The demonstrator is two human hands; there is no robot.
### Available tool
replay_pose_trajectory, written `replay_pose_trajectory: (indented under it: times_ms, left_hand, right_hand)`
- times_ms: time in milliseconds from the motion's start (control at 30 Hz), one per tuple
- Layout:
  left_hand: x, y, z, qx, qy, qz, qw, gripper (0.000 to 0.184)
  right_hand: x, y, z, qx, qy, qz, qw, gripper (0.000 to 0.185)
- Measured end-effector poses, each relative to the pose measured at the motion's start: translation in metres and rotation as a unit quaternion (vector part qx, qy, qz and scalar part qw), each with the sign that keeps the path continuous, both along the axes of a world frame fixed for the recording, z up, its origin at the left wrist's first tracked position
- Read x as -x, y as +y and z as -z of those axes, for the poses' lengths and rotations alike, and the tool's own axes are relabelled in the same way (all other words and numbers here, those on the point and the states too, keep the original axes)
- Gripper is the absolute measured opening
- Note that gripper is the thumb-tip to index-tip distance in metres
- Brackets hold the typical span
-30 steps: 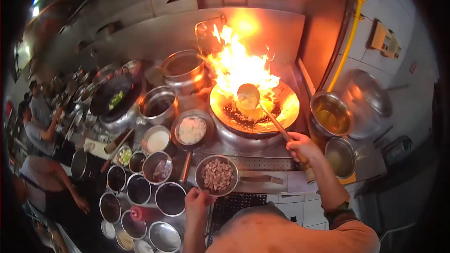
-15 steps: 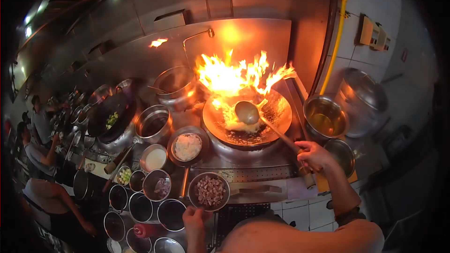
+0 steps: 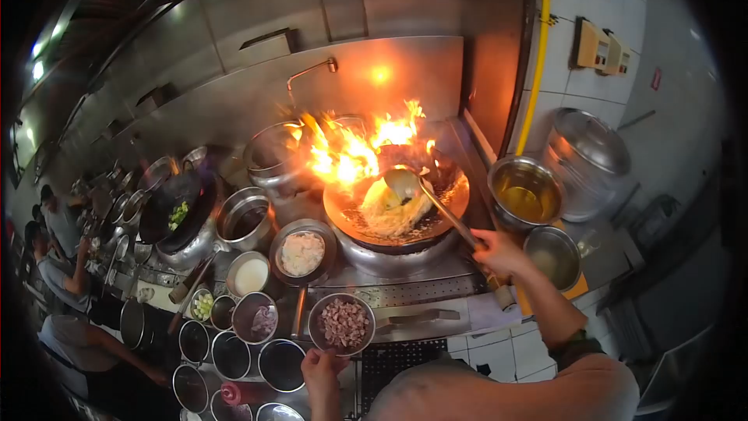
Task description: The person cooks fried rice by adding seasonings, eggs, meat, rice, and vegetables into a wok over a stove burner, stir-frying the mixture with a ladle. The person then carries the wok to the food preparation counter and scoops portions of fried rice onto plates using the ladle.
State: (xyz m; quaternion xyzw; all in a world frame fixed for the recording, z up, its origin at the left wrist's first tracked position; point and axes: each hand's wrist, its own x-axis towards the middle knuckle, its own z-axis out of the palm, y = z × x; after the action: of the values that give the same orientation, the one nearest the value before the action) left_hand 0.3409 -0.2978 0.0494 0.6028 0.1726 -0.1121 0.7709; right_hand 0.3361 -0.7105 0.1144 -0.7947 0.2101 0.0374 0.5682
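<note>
- Our right fingers close round the ladle, its bowl in the flaming wok.
- Our left fingers pinch the rim of the meat bowl.

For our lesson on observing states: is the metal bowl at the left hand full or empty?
Not empty: diced meat is spread across the bowl; how deep, I cannot tell.

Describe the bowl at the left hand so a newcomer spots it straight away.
From the big flaming wok, look down and slightly left to the counter's near edge. There the left hand holds the near rim of a round metal bowl. Its small pinkish-brown chunks set it apart from the long-handled pan beyond, holding pale food.
</note>
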Motion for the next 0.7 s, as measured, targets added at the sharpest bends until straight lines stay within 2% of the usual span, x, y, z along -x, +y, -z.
replay_pose_trajectory:
  times_ms: [100, 167, 233, 300, 333, 433, 500, 567, 600, 633, 700]
  left_hand:
    - [-0.003, -0.002, 0.002, 0.004, -0.022, 0.011, 1.000, 0.012]
    - [-0.002, -0.002, -0.003, -0.004, -0.028, 0.012, 1.000, 0.012]
    - [-0.002, -0.006, 0.000, -0.001, -0.031, 0.007, 1.000, 0.012]
    - [0.001, -0.004, 0.005, 0.016, -0.035, -0.002, 0.999, 0.012]
    - [0.003, -0.003, 0.006, 0.015, -0.032, -0.002, 0.999, 0.012]
    - [0.003, -0.005, 0.006, 0.014, -0.031, 0.004, 0.999, 0.012]
    - [0.003, -0.006, 0.009, 0.032, -0.032, -0.002, 0.999, 0.012]
    - [0.002, -0.008, 0.008, 0.031, -0.036, 0.006, 0.999, 0.012]
    - [0.003, -0.008, 0.007, 0.030, -0.037, 0.011, 0.999, 0.012]
    - [0.005, -0.010, 0.006, 0.030, -0.036, 0.014, 0.999, 0.012]
    - [0.006, -0.012, 0.001, 0.022, -0.033, 0.006, 0.999, 0.012]
  right_hand:
    - [-0.023, 0.004, 0.019, 0.033, -0.028, 0.011, 0.999, 0.062]
    - [-0.014, 0.002, 0.020, -0.069, -0.014, -0.041, 0.997, 0.061]
    - [0.000, -0.007, 0.010, -0.060, 0.003, -0.044, 0.997, 0.061]
    - [0.014, -0.004, 0.006, 0.104, -0.015, 0.005, 0.994, 0.059]
    - [0.011, -0.009, 0.008, 0.269, -0.045, -0.004, 0.962, 0.057]
    - [-0.005, -0.017, 0.010, 0.316, -0.082, 0.051, 0.944, 0.056]
    - [-0.014, -0.013, 0.007, 0.309, -0.060, 0.070, 0.947, 0.056]
    - [-0.021, -0.008, 0.009, 0.254, -0.012, 0.054, 0.966, 0.058]
    - [-0.023, -0.001, 0.003, 0.145, 0.026, 0.042, 0.988, 0.061]
    - [-0.019, -0.001, 0.006, 0.145, 0.027, 0.044, 0.988, 0.061]
    - [-0.014, 0.002, 0.012, -0.062, -0.011, -0.022, 0.998, 0.064]
